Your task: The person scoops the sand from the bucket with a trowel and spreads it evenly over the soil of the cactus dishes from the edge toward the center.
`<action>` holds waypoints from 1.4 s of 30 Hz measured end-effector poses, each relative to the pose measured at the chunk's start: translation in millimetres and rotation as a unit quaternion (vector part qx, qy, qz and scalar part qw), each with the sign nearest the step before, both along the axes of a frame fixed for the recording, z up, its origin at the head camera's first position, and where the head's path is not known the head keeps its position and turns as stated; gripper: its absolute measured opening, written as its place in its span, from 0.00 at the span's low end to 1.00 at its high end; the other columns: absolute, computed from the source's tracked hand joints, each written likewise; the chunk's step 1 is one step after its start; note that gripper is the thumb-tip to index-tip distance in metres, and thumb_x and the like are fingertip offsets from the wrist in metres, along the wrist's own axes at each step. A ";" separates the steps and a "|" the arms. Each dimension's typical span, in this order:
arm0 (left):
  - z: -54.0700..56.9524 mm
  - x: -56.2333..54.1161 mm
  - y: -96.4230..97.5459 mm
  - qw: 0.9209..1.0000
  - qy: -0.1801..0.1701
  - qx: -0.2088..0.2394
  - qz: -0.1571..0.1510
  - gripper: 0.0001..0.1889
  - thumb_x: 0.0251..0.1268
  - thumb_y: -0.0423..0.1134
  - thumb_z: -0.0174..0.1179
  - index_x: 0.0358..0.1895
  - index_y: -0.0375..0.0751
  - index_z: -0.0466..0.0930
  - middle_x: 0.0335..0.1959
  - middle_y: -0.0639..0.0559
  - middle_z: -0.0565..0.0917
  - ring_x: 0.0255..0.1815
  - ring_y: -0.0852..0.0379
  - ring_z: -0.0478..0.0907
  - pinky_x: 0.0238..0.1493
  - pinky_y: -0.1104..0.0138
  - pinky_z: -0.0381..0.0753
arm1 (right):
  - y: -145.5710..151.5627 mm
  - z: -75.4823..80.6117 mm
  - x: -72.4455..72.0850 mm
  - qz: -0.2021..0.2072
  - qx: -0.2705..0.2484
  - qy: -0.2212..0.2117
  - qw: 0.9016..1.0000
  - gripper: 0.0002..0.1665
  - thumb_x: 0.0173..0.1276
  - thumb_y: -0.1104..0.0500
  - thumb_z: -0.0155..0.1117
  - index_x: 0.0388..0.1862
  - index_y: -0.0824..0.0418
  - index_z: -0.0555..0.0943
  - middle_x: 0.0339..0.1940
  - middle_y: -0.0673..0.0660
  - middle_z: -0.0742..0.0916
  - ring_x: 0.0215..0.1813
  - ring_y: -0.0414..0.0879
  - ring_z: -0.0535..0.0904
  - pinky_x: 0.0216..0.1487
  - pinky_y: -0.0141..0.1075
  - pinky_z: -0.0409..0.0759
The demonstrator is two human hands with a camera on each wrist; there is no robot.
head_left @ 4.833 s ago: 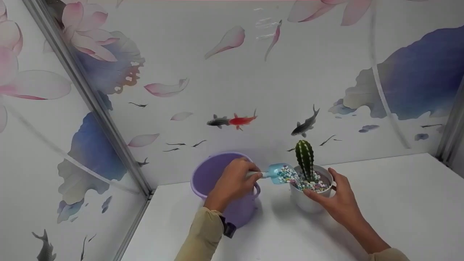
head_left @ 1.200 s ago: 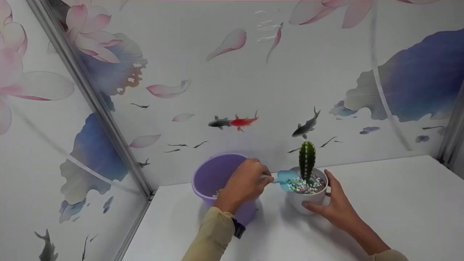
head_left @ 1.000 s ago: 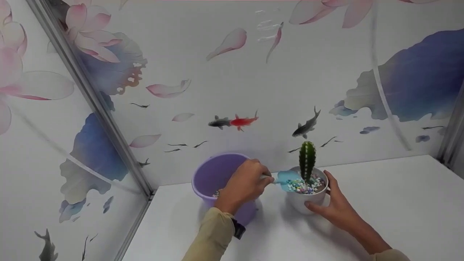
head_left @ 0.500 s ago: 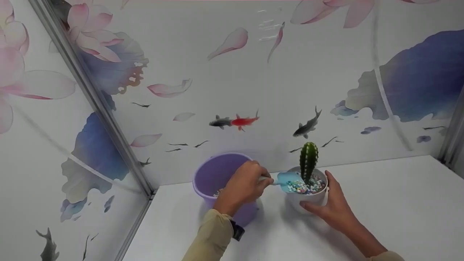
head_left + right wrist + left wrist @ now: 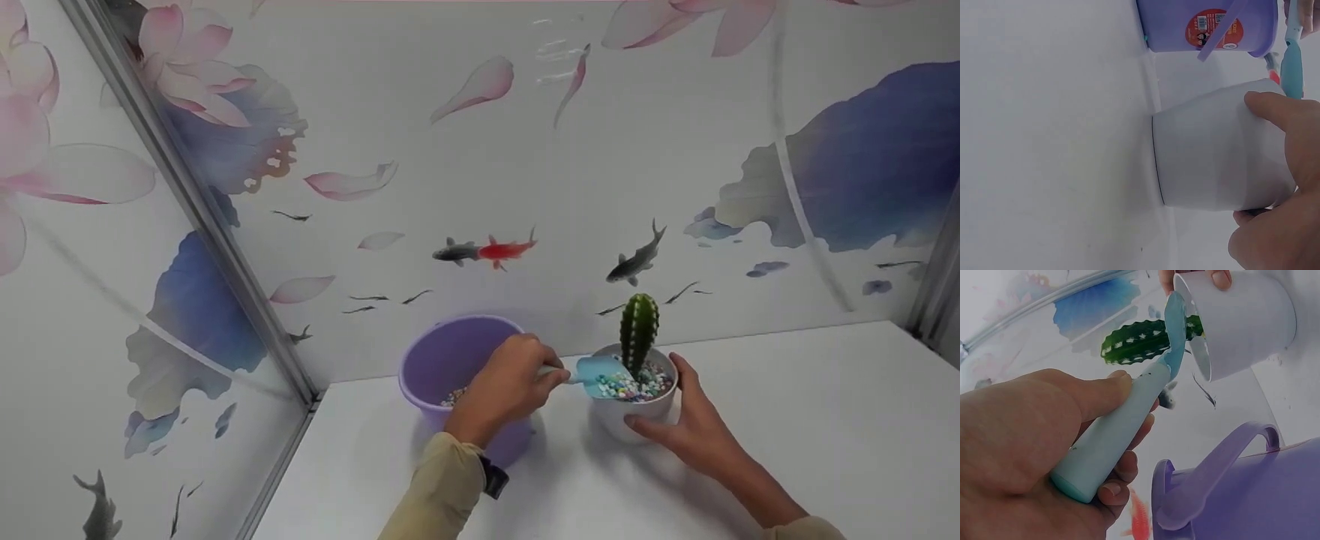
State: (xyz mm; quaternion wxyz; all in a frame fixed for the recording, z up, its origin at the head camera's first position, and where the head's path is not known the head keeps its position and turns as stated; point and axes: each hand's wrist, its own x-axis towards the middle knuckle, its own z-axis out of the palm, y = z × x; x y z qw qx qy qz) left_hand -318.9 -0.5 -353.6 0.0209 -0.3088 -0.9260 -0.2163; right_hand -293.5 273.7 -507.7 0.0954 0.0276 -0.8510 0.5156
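My left hand (image 5: pixel 510 382) grips the pale handle (image 5: pixel 1109 433) of a small light-blue shovel, thumb along its top and fingers curled beneath. Its blade (image 5: pixel 598 375) lies over the left rim of a white pot (image 5: pixel 634 421), with colourful pebbles (image 5: pixel 651 384) at its front. A ribbed green cactus (image 5: pixel 639 334) stands in these pebbles, upright. My right hand (image 5: pixel 701 431) holds the pot from the right, thumb on the near wall and fingers round the far side. In the left wrist view, the cactus (image 5: pixel 1140 343) is partly hidden behind the blade.
A purple bucket (image 5: pixel 421 367) stands left of the pot, partly behind my left hand and forearm. Some pebbles (image 5: pixel 454 397) show inside it, and its purple handle (image 5: pixel 1219 472) hangs at the side. A patterned wall borders the white table (image 5: pixel 825 420) behind.
Since the oldest frame, the heaped pebbles on the shovel have mostly gone into the pot. The shovel has moved right and my right thumb lower. During the last second both hands barely shift.
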 end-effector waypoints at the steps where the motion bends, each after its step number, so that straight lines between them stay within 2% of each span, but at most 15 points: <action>1: 0.0 0.3 0.5 1.000 0.004 0.000 -0.003 0.11 0.78 0.43 0.68 0.51 0.42 0.94 0.42 0.55 0.87 0.43 0.63 0.77 0.51 0.71 0.82 | -0.6 0.0 -0.2 -0.003 0.002 0.003 1.000 0.82 0.61 0.40 0.86 0.91 0.64 0.36 0.90 0.72 0.55 0.90 0.72 0.48 0.83 0.74 0.50; 7: 0.5 4.1 6.1 0.999 0.029 -0.001 -0.020 0.08 0.76 0.40 0.70 0.47 0.41 0.95 0.41 0.54 0.89 0.41 0.64 0.77 0.49 0.71 0.83 | -4.2 -1.0 -0.6 -0.013 -0.002 0.026 1.000 0.82 0.59 0.42 0.87 0.90 0.66 0.38 0.88 0.73 0.57 0.89 0.73 0.52 0.83 0.73 0.53; 18: 6.9 12.5 19.5 0.999 0.035 -0.007 0.002 0.09 0.75 0.42 0.71 0.48 0.43 0.95 0.41 0.56 0.90 0.45 0.62 0.80 0.53 0.69 0.84 | -4.9 -3.3 -0.6 -0.019 0.004 0.033 0.999 0.82 0.59 0.42 0.88 0.90 0.68 0.38 0.87 0.75 0.56 0.87 0.72 0.54 0.83 0.72 0.56; 28: 11.9 24.5 27.1 0.999 0.016 -0.018 0.029 0.10 0.75 0.43 0.71 0.50 0.43 0.94 0.44 0.55 0.90 0.48 0.60 0.82 0.55 0.68 0.86 | -5.5 -4.1 -0.1 -0.019 0.009 0.038 0.999 0.81 0.58 0.41 0.88 0.90 0.66 0.42 0.83 0.72 0.59 0.84 0.68 0.56 0.81 0.71 0.61; 30: 11.8 25.1 28.4 0.999 0.013 -0.017 0.033 0.10 0.75 0.43 0.71 0.50 0.43 0.95 0.44 0.55 0.91 0.48 0.60 0.82 0.55 0.68 0.86 | -5.5 -4.4 -0.5 -0.018 0.006 0.043 0.999 0.80 0.58 0.42 0.88 0.90 0.65 0.42 0.83 0.71 0.59 0.84 0.68 0.57 0.80 0.71 0.63; 36: 11.5 25.3 32.9 0.999 0.036 -0.013 0.033 0.09 0.74 0.42 0.72 0.47 0.41 0.95 0.44 0.53 0.92 0.49 0.59 0.87 0.51 0.69 0.87 | -4.4 -6.7 -1.9 -0.008 -0.005 0.058 0.998 0.77 0.59 0.42 0.87 0.90 0.63 0.44 0.82 0.70 0.60 0.83 0.66 0.57 0.80 0.71 0.64; 42: 12.7 26.6 37.8 0.999 0.034 -0.016 0.036 0.10 0.74 0.43 0.72 0.48 0.41 0.95 0.45 0.53 0.92 0.49 0.60 0.86 0.50 0.69 0.87 | -4.2 -6.6 -2.7 -0.005 -0.004 0.064 0.998 0.77 0.59 0.42 0.87 0.90 0.62 0.45 0.82 0.69 0.60 0.83 0.66 0.56 0.79 0.72 0.65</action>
